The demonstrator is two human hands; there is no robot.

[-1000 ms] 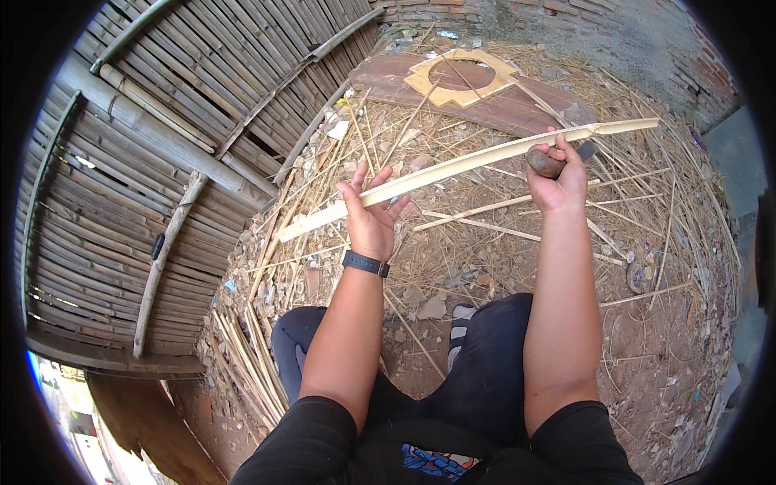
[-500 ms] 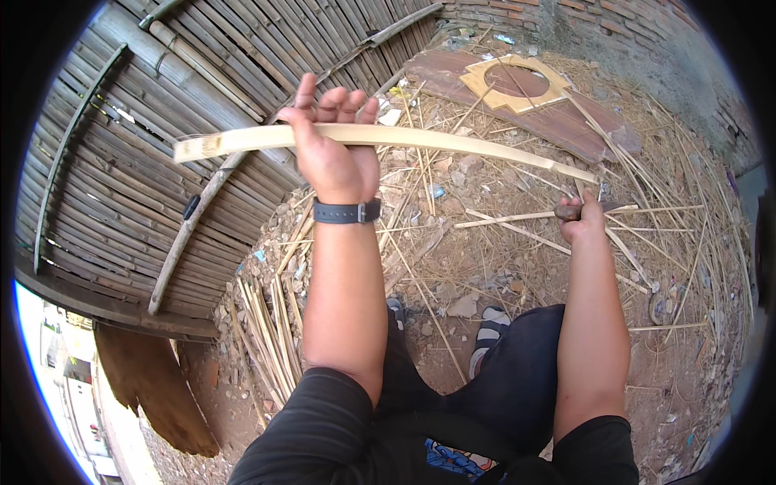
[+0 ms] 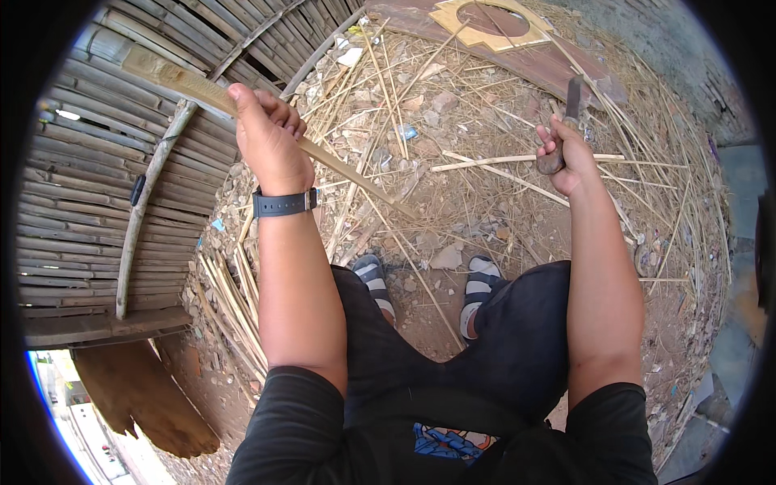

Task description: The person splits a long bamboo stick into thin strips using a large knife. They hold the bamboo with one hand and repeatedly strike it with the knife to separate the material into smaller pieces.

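My left hand (image 3: 273,149) is closed around a long pale bamboo strip (image 3: 346,170), its watch-banded wrist raised at the left. The strip slants from the upper left, where its end has a darker, rough patch, down toward the middle. In my right hand (image 3: 575,158) is a knife (image 3: 574,99) with a rounded wooden handle, gripped with the dark blade pointing up and away from me. Strip and knife are well apart. Part of the knife's handle is hidden by my fingers.
Thin bamboo sticks (image 3: 485,163) and shavings litter the stony ground. A bundle of split strips (image 3: 230,295) lies at the left beside a bamboo-slat wall (image 3: 89,194). Farther off, a reddish board (image 3: 558,77) bears a yellowish panel with a round hole (image 3: 529,36).
The strip's right end has swung down and toward me, away from the knife. My left hand has moved left and its fingers have closed. The knife blade now points upward.
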